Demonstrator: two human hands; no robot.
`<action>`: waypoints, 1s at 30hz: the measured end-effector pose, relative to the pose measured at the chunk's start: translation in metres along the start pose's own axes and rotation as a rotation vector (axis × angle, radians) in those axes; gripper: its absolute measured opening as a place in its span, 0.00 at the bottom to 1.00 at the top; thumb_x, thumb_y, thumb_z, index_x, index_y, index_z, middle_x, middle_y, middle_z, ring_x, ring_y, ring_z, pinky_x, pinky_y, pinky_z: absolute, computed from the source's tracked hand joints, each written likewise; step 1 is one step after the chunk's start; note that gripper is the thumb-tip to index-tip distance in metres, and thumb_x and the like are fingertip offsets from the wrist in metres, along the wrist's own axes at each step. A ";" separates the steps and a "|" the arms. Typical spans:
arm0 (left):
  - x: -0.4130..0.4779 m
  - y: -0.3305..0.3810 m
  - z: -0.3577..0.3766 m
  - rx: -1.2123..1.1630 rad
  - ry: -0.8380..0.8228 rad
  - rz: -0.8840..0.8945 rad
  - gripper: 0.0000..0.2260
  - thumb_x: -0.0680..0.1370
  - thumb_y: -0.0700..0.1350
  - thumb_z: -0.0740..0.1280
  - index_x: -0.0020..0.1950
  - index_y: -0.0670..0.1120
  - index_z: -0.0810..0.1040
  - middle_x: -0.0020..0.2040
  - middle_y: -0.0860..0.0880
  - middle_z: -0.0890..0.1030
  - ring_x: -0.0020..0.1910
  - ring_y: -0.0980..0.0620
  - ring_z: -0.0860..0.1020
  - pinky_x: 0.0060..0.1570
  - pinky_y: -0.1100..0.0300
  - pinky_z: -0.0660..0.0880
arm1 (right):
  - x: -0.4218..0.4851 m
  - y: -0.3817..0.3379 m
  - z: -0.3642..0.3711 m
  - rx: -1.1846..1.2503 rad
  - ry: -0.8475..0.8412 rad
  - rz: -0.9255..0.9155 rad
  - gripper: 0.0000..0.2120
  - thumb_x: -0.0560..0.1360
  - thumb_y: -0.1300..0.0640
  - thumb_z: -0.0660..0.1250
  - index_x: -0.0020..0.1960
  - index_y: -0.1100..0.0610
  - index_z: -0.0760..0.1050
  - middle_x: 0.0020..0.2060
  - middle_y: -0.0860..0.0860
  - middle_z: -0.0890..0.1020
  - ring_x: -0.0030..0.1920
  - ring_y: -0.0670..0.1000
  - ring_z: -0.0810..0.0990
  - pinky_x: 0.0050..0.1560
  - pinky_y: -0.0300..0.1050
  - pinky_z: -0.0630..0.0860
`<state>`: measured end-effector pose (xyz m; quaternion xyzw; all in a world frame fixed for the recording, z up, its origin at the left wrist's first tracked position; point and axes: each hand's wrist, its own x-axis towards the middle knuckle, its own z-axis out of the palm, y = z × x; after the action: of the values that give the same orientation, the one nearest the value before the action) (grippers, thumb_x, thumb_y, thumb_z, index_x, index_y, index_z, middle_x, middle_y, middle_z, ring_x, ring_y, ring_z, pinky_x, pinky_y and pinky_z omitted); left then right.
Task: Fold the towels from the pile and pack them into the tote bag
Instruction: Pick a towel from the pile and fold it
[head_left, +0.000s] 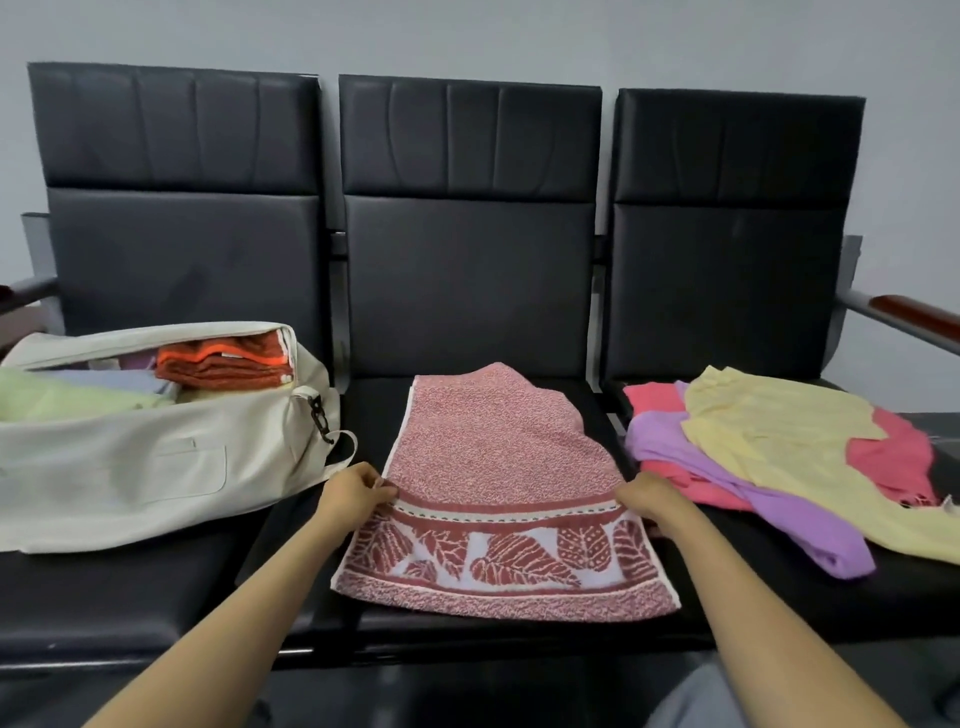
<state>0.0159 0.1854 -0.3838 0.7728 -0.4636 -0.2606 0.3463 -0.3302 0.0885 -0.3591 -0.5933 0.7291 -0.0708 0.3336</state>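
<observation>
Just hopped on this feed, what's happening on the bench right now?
A person is folding towels on a black bench. The left hand pinches the left edge of a red leaf-patterned towel lying on the middle seat, and the right hand holds its right edge. The cream tote bag on the left seat is open and holds a folded orange towel among others. A loose pile lies on the right seat: a yellow towel, a purple towel and a pink towel.

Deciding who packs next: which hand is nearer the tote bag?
Left. The left hand pinches the red towel beside the tote bag; the right hand holds its opposite edge, near the pile.
</observation>
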 end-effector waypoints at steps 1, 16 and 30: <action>0.002 -0.001 0.001 -0.028 -0.041 -0.031 0.11 0.71 0.43 0.76 0.37 0.43 0.74 0.36 0.47 0.77 0.38 0.48 0.75 0.40 0.56 0.68 | 0.002 0.002 -0.001 0.073 -0.023 0.016 0.10 0.75 0.60 0.60 0.50 0.64 0.76 0.49 0.60 0.83 0.51 0.59 0.82 0.51 0.49 0.78; -0.016 0.010 -0.018 -0.634 -0.337 -0.112 0.06 0.75 0.35 0.68 0.51 0.36 0.76 0.40 0.41 0.83 0.38 0.45 0.82 0.44 0.52 0.79 | -0.017 0.016 -0.035 0.736 -0.296 -0.078 0.09 0.76 0.68 0.61 0.53 0.62 0.77 0.42 0.58 0.81 0.45 0.54 0.78 0.48 0.47 0.73; -0.053 0.153 -0.145 -0.715 0.102 0.385 0.11 0.78 0.35 0.66 0.57 0.47 0.80 0.46 0.47 0.82 0.39 0.54 0.81 0.44 0.59 0.81 | -0.112 -0.072 -0.144 0.891 0.005 -0.624 0.16 0.79 0.67 0.60 0.64 0.59 0.76 0.47 0.54 0.83 0.40 0.50 0.83 0.37 0.41 0.80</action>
<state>0.0160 0.2252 -0.1699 0.5147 -0.4620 -0.2973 0.6582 -0.3452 0.1280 -0.1675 -0.5826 0.4186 -0.4701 0.5142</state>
